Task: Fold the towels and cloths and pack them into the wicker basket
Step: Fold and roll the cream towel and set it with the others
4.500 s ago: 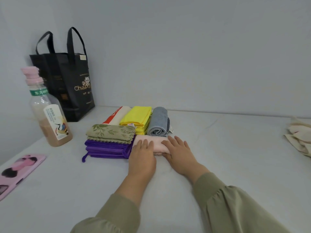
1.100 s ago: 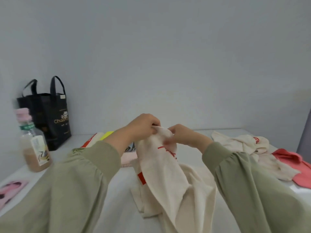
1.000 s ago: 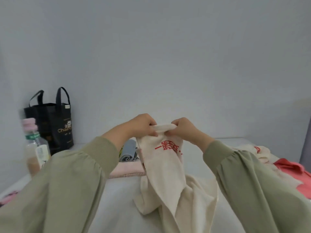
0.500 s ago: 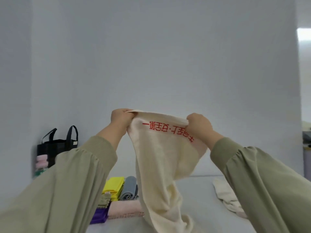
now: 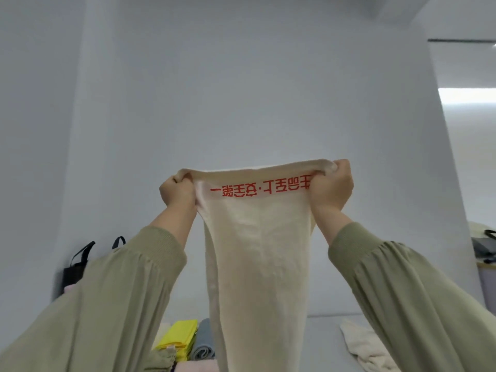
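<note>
While both arms are raised in front of the wall, the cream towel hangs between the two hands, pulled pretty taut along its top edge. The left hand has its fingers curled tight around the top left corner, with a bit of hem poking out above the knuckles. Same deal with the right hand on the top right corner: fingers wrapped round it, hem bunched over the top of them. The red lettering runs just under the top edge between the two fists, and reads mirrored from this side. The rest of the towel drops straight down from the fingers and narrows a little. Can't tell if its lower end touches the table.

Down there, left of the towel, a folded yellow cloth and a rolled grey towel sit side by side, with a pink cloth in front of them. A crumpled cream cloth lies on the table off to the right. A black tote bag stands by the wall behind the left sleeve.
</note>
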Demonstrator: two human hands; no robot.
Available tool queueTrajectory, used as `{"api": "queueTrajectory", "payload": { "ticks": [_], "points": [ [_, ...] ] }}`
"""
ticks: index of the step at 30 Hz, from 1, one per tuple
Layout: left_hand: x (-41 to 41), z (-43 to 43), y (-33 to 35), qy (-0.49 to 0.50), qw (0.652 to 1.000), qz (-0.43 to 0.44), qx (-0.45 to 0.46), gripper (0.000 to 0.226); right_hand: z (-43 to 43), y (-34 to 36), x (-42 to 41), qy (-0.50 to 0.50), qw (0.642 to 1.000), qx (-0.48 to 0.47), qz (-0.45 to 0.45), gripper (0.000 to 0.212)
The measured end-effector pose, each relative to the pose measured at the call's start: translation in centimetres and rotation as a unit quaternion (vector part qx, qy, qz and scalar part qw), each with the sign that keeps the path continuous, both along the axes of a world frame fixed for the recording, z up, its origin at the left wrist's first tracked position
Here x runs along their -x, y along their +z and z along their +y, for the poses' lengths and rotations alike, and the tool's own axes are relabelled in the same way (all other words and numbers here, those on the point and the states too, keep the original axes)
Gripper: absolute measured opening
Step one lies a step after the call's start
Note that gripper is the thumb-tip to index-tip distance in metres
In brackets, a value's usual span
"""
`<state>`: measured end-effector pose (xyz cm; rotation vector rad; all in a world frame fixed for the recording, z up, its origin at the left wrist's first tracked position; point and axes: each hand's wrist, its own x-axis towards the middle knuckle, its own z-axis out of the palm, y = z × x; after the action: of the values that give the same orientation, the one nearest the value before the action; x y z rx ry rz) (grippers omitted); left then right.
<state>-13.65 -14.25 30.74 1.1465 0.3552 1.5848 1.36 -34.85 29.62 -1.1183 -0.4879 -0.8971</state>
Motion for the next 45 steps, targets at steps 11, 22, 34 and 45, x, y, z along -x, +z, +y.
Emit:
{"api": "queueTrajectory", "payload": {
  "ticks": [11,22,34,45],
  "points": [
    [-1.3,4.0,0.8,0.179,0.930,0.278,-0.159,0.037,0.5,0.6,-7.0,-0.066,0.995,0.067,0.044,0.018],
    [-12.0,12.4,-10.5,0.005,0.922,0.386,-0.022,0.022,8.4,-10.8,-18.8,0.103,0.921,0.288,0.242,0.010],
    [-16.1,12.6,-18.3,-0.235,0.940,0.221,0.108,0.016,12.1,-17.0,-21.5,0.261,0.904,0.187,0.281,0.015],
    [-10.9,6.5,-33.9,-0.220,0.928,0.133,0.271,0.032,5.8,-33.1,-17.0,0.250,0.868,0.069,0.423,0.025]
  ]
}}
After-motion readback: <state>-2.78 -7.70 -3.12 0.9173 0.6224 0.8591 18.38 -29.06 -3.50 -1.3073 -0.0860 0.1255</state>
